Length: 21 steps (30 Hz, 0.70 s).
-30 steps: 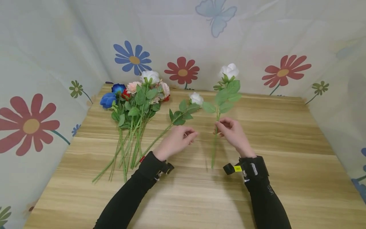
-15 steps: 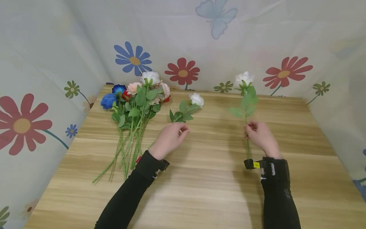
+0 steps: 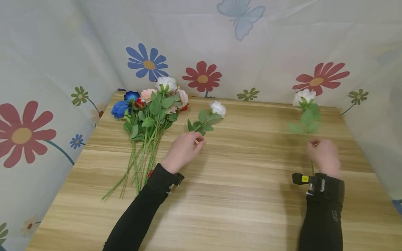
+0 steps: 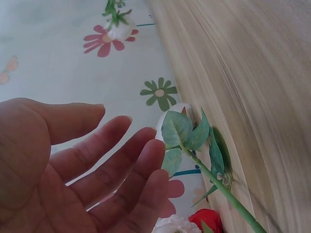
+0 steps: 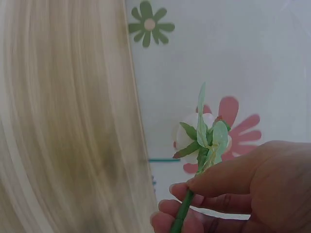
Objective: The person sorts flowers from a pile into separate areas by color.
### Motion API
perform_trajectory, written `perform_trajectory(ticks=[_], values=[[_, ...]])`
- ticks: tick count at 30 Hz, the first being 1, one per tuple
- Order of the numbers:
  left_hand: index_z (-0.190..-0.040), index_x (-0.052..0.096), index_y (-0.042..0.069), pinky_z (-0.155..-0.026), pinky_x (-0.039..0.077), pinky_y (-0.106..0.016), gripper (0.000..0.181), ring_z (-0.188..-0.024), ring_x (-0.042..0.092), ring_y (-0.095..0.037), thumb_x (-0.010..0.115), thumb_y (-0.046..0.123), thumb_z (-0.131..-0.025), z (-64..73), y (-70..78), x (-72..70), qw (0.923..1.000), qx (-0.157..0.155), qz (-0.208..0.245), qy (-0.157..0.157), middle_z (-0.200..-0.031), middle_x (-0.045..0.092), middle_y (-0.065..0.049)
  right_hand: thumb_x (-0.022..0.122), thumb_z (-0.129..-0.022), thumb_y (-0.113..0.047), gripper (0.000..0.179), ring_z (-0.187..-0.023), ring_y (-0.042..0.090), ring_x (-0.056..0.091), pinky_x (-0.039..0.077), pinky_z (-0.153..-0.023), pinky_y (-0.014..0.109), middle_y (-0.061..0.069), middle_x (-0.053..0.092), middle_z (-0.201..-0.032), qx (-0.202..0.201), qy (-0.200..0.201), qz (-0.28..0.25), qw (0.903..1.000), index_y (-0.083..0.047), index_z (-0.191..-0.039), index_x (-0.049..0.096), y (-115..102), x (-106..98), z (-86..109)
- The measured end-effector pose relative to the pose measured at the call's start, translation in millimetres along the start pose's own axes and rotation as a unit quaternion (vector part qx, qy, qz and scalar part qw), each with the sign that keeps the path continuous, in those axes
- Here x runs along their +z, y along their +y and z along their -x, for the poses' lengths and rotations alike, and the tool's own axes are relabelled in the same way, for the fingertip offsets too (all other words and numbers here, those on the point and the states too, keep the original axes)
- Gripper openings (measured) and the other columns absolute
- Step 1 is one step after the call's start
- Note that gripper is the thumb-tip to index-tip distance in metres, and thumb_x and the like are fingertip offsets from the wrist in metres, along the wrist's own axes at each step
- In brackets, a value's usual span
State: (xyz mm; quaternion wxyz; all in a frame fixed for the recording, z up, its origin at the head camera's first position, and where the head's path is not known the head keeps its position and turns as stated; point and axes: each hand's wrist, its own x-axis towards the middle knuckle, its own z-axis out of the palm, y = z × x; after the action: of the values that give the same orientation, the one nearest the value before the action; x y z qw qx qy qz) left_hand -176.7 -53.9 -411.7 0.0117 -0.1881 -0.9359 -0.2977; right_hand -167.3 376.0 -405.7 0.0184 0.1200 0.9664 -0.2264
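My right hand (image 3: 324, 156) pinches the green stem of a white artificial rose (image 3: 304, 98), thumb against the fingers. The rose stands upright over the right side of the table, its leaves (image 5: 219, 138) just above the thumb in the right wrist view. My left hand (image 3: 183, 150) is relaxed, fingers slightly bent and holding nothing. Just beyond it a second white rose (image 3: 217, 108) lies on the table; the left hand hides part of its stem in the head view. In the left wrist view that stem (image 4: 221, 187) passes beside the fingertips.
A pile of artificial flowers lies on the left of the wooden table (image 3: 238, 195), with blue roses (image 3: 120, 109), pink ones (image 3: 147, 95), a white one (image 3: 166, 84) and some red. Their stems (image 3: 145, 157) point toward the front. A flower-printed curtain (image 3: 267, 59) encloses the back and sides.
My right hand has carried the white rose a long way to the right. The left hand has drawn back slightly to the left. The pile and the lying rose have stayed put.
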Motion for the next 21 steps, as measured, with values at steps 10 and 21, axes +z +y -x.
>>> perform_trajectory(ticks=[10,21], values=[[-0.108,0.073,0.011,-0.075,0.057,-0.033,0.019,-0.088,0.070,-0.020,0.059,0.022,-0.103,0.8,-3.2,-1.2,1.0000,-0.006,-0.005,-0.004,-0.104,0.074,-0.007,0.040,-0.099,-0.023,0.050,-0.108,0.056,0.049,0.048,-0.076,0.055,0.042,0.050,-0.128,0.065,-0.019,0.012,0.9976,0.016,-0.127,0.053,47,-16,-2.3],[-0.109,0.073,0.010,-0.076,0.057,-0.035,0.019,-0.090,0.070,-0.021,0.060,0.022,-0.103,1.7,-3.2,-3.0,0.9998,-0.018,-0.002,-0.012,-0.106,0.074,-0.007,0.046,-0.095,-0.019,0.050,-0.116,0.056,0.046,0.042,-0.071,0.041,0.040,0.046,-0.138,0.141,0.004,-0.022,0.9897,0.015,-0.131,0.051,82,-21,4.6]])
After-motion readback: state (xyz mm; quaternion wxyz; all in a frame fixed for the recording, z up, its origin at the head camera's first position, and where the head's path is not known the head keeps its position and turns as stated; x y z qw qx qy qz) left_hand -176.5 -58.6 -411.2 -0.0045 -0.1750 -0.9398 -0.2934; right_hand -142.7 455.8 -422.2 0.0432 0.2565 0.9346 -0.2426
